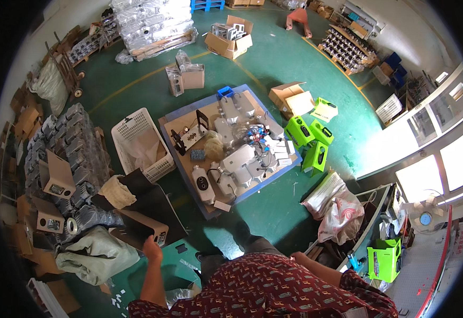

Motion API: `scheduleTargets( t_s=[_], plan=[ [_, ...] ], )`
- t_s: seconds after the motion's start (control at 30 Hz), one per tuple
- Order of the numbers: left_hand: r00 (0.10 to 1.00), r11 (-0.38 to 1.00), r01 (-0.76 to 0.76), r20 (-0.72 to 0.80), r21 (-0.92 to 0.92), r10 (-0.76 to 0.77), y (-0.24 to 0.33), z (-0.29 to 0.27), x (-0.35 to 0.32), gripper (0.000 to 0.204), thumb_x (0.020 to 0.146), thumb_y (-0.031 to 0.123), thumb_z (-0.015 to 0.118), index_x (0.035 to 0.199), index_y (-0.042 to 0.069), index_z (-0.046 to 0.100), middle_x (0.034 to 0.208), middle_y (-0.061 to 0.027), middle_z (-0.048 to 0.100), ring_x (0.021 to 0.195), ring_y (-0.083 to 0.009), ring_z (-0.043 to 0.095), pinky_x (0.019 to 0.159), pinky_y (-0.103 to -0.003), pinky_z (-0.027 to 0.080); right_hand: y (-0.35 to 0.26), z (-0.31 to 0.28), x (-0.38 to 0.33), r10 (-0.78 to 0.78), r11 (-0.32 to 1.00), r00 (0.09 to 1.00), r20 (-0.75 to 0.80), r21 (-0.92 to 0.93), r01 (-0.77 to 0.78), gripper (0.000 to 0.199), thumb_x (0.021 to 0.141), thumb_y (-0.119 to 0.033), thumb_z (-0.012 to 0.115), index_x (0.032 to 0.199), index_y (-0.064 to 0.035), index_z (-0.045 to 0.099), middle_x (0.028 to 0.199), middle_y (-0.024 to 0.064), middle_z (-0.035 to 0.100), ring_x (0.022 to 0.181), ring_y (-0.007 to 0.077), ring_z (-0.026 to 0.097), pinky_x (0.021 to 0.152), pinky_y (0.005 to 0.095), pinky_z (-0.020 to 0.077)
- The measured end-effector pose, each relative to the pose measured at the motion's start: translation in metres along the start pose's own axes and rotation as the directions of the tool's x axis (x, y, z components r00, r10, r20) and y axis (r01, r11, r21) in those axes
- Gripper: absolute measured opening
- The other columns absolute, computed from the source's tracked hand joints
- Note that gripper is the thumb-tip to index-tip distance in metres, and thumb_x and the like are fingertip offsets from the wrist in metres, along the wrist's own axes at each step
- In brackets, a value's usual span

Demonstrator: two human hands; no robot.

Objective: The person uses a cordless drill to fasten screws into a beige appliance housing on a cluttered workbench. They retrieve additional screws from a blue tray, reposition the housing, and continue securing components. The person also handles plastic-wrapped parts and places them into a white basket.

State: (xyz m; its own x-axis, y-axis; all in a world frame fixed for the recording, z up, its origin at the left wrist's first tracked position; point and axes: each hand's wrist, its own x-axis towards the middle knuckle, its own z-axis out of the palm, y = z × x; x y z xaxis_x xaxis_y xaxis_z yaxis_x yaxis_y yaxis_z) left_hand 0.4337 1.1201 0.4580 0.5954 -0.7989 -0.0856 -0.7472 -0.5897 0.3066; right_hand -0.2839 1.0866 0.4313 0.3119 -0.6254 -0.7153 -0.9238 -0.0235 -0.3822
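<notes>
My left hand is closed on the near end of a tan box-shaped housing. The housing lies on a dark sheet at the left, next to a cream cloth. Beside my waist is my right hand, its fingers mostly hidden, with nothing visible in it. Ahead, a low platform topped with brown board holds several grey-white housings, wires and a metal bracket with black handles.
A white plastic basket stands left of the platform. Several green cases and an open carton are at its right. Stacked grey metal parts and a green sack crowd the left. A fan stands right.
</notes>
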Motion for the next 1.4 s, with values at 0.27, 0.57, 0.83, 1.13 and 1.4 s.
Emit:
scheduleTargets(
  t_s=[0.27,0.57,0.83,1.13,1.4],
  plan=[
    [0.994,0.993,-0.059,-0.102,-0.098,0.049,0.073,0.009,-0.068,0.053,0.08,0.006,0.069,0.132,0.008,0.059,0.133,-0.0199,0.06,0.125,-0.0408,0.055,0.107,-0.05,0.041,-0.057,-0.168,0.091,0.201,0.599,0.975,0.091,0.777,-0.195,0.025,0.096,-0.012,0.066,0.115,0.0034,0.068,0.084,0.0077,0.068,0.066,0.0133,0.062,0.052,0.0285,0.0512],
    [0.92,0.923,-0.151,0.292,-0.354,0.263,0.151,0.029,-0.095,0.035,0.082,0.021,0.072,0.115,0.008,0.068,0.118,-0.0147,0.068,0.113,-0.0363,0.062,0.098,-0.047,0.049,-0.018,-0.139,0.106,0.242,0.534,0.967,0.077,0.822,-0.199,0.011,0.095,-0.011,0.065,0.1,-0.0016,0.066,0.08,0.0096,0.066,0.065,0.0174,0.063,0.05,0.0316,0.0496],
    [0.953,0.943,-0.259,0.102,-0.207,0.284,0.126,-0.009,0.038,0.033,0.079,0.012,0.073,0.111,0.006,0.066,0.117,-0.0167,0.066,0.114,-0.0379,0.061,0.097,-0.048,0.049,-0.065,-0.073,0.036,0.334,0.759,0.938,0.092,0.565,-0.325,0.016,0.092,-0.018,0.069,0.094,-0.0043,0.078,0.079,0.0056,0.073,0.072,0.0166,0.068,0.062,0.034,0.0524],
    [0.973,0.961,-0.21,-0.055,0.18,0.223,0.134,-0.092,0.209,0.067,0.078,0.012,0.076,0.14,0.011,0.052,0.146,-0.0205,0.049,0.133,-0.0407,0.048,0.107,-0.052,0.042,-0.015,-0.067,0.102,0.197,0.781,0.956,0.218,0.554,-0.287,0.017,0.092,-0.021,0.068,0.1,-0.0091,0.077,0.091,0.0127,0.076,0.082,0.0239,0.074,0.07,0.041,0.0589],
    [0.959,0.945,0.04,0.254,0.326,-0.129,0.121,-0.112,0.249,0.097,0.079,0.03,0.082,0.159,0.019,0.029,0.164,-0.0141,0.028,0.151,-0.0331,0.026,0.118,-0.062,0.025,-0.092,-0.223,0.162,0.345,0.584,0.938,0.04,0.773,-0.248,0.018,0.096,-0.015,0.064,0.107,-0.0019,0.067,0.087,0.008,0.07,0.076,0.018,0.069,0.061,0.0331,0.0582]
  ],
)
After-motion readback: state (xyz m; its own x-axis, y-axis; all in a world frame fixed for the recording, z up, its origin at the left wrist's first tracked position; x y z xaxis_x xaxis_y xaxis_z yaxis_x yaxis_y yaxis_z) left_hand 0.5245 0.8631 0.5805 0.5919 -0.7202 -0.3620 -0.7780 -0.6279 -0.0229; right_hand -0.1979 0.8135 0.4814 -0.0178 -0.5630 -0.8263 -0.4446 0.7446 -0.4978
